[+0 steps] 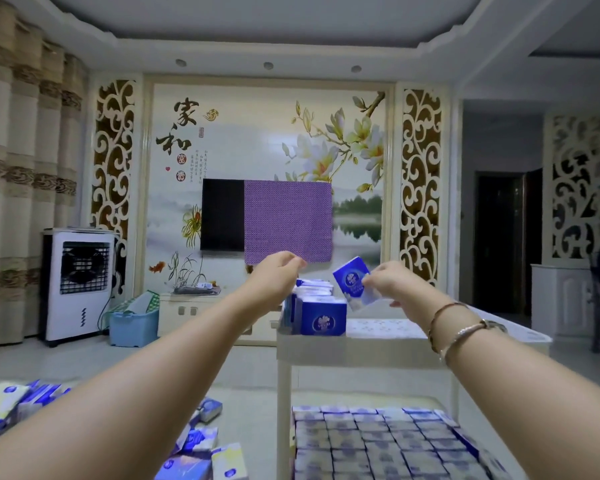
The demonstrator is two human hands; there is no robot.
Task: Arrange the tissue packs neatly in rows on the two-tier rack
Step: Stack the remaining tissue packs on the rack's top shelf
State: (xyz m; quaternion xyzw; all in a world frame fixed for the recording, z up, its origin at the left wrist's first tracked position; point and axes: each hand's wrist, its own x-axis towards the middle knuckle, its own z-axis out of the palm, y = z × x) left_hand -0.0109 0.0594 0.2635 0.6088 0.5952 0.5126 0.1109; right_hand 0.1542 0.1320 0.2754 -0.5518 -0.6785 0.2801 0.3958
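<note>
The rack's lower tier (pixel 378 441) looks full; its top tier (pixel 388 329) holds one short row (pixel 321 313) at 9 o'clock. Right hand (pixel 392 284) pinches a pack (pixel 350 282); left hand (pixel 279 271) fingers loosely curled, empty. Loose packs (pixel 198 441) remain on the floor.

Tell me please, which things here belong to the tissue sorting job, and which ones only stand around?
Belong to the job:
- blue pack pinched by the right hand
- left hand, above the top row
- packs on the top shelf
- rack
- full lower tier
- loose packs on the floor

Only standing around:
- air cooler
- blue bin
- television with purple cloth
</note>
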